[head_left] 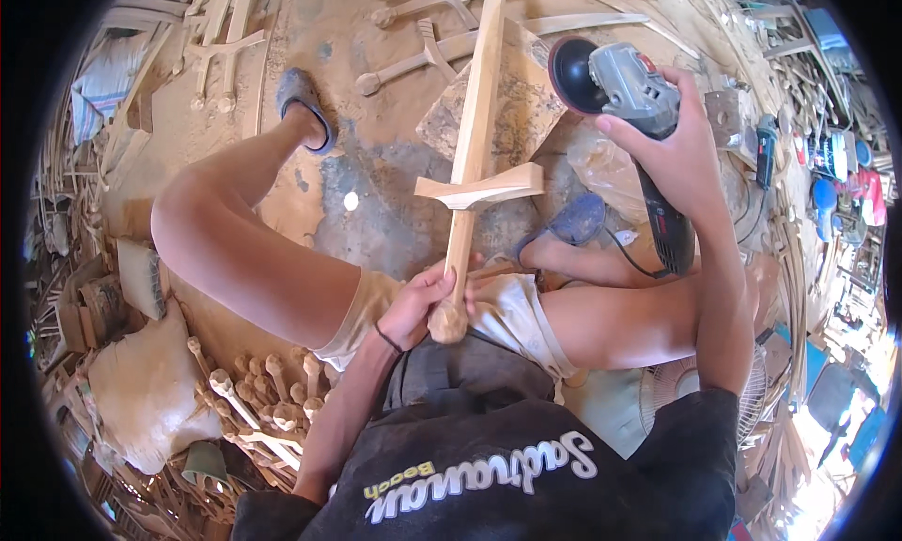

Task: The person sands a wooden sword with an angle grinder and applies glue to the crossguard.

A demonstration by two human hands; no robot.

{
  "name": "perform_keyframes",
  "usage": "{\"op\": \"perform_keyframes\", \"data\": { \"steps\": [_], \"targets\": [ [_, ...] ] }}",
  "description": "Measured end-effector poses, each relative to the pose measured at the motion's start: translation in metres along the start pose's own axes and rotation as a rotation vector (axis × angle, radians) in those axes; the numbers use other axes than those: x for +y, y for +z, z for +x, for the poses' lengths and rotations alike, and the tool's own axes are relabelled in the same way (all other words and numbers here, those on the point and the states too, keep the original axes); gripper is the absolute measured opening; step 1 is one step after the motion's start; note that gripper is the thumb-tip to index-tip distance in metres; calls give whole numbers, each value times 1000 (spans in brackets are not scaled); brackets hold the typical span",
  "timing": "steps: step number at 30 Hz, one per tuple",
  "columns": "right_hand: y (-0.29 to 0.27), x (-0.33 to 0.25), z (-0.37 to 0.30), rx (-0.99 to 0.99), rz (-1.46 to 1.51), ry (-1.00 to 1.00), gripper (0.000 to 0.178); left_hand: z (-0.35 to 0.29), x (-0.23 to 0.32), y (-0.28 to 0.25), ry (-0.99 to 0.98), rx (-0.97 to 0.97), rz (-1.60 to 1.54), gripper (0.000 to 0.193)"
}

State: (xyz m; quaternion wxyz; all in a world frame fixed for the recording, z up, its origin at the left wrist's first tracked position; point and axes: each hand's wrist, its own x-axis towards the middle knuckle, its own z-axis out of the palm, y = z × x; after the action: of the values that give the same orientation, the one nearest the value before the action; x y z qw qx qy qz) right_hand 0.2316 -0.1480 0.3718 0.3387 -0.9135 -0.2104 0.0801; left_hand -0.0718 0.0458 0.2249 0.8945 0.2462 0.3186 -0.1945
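Bare left hand [419, 305] curled just below frame centre; bare right hand [684, 148] gripping at upper right, thumb [624, 134] extended.

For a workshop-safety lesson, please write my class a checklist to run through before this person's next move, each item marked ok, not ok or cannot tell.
1. Left hand grips the wooden sword by its handle: ok.
2. Right hand holds the angle grinder: ok.
3. Sanding disc apart from the blade: ok.
4. Hands gloved: not ok, both bare.
5. Grinder switched off: cannot tell.
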Motion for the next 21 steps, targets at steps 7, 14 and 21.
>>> {"op": "perform_keyframes", "data": {
  "steps": [7,14,21],
  "targets": [
    [7,16,-8,-111,88,-198,80,25,-7,-33,-143,196,393,30],
    [32,8,-27,-335,104,-15,79,31,-9,-38,-99,301,500,47],
    [57,-4,-22,-550,66,-15,80,33,-3,-15,-93,409,713,45]
  ]
}}
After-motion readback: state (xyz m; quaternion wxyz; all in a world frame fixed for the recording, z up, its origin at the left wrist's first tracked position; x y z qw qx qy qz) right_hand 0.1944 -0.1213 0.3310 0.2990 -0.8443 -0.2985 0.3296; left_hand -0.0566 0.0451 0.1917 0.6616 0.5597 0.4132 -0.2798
